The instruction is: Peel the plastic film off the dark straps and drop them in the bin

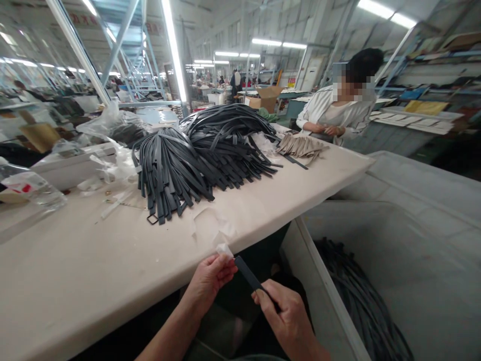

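Note:
Just off the table's front edge, my right hand (pixel 283 308) is closed around a dark strap (pixel 247 272) whose flat end points up and to the left. Close beside that end, my left hand (pixel 211 276) pinches a small piece of white tissue paper (pixel 224 249) between thumb and fingers. Whether the left fingertips also touch the strap I cannot tell. A large heap of dark straps (pixel 210 155) lies on the table (pixel 112 271) beyond my hands. One strap at the heap's front carries a small rectangular buckle (pixel 152 219).
A big white bin (pixel 326 281) at my right holds more dark straps (pixel 361 301). Crumpled tissue (pixel 214 225) lies near the edge. A water bottle (pixel 37 190) and plastic bags (pixel 112 125) are left; beige strips (pixel 302 147) lie near a co-worker (pixel 340 105) standing across the table.

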### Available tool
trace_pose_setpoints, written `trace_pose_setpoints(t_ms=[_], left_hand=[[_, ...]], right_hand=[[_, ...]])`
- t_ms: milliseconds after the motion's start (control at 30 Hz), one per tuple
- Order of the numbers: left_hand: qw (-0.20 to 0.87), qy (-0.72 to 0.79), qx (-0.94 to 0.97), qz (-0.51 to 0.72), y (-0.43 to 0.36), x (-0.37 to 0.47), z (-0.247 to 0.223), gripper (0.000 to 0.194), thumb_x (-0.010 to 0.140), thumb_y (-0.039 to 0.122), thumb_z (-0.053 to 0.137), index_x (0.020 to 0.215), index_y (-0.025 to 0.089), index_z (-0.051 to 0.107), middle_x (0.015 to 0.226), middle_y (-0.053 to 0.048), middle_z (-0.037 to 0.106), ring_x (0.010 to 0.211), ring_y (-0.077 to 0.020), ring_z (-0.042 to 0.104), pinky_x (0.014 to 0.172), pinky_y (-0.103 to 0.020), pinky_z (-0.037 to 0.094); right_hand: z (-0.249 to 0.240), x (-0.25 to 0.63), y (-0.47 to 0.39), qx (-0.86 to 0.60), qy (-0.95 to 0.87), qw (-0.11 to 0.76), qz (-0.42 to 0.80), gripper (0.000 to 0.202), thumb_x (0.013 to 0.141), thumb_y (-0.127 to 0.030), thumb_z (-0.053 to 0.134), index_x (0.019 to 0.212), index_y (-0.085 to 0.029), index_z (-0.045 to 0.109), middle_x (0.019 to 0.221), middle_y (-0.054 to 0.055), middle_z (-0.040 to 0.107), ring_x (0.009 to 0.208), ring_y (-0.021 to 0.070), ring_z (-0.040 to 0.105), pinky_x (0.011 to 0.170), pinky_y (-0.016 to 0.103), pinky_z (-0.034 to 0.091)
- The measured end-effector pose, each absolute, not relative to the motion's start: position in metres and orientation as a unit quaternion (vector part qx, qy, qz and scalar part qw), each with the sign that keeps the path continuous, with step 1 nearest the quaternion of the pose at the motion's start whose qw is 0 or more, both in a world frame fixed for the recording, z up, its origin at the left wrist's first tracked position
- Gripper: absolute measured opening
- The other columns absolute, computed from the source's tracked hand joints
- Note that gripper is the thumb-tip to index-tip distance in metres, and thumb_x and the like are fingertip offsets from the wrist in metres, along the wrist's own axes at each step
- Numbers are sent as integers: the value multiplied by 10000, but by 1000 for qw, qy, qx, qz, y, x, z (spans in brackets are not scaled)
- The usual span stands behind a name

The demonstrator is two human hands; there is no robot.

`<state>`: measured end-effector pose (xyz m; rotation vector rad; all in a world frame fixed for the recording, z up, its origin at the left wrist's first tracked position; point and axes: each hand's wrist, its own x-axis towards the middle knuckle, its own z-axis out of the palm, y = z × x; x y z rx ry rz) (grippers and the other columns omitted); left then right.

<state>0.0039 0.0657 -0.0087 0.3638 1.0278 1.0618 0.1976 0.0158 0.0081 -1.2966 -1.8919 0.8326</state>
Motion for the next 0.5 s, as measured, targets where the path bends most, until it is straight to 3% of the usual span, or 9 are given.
trace_pose_setpoints(t_ms=[400, 500], left_hand=[[742, 448, 169, 469, 54, 24, -14, 484, 530, 472, 912, 819, 140, 709, 818, -58, 770, 689, -136, 690, 685, -239, 519], [739, 452, 172, 469, 47, 27, -23, 461, 545, 465, 907, 798, 133, 711, 776, -51, 759, 703, -150, 694, 699, -250, 514]], right_hand=[[2, 186, 26, -513, -730, 314, 325, 414, 998, -375, 380, 683, -197, 580, 664, 11, 591, 632, 154, 557, 611, 274, 382], [6, 196, 22, -507, -714, 323, 358, 322, 986, -416, 420, 878, -216, 648, 806, 26, 672, 760, 181, 631, 685, 271, 449]])
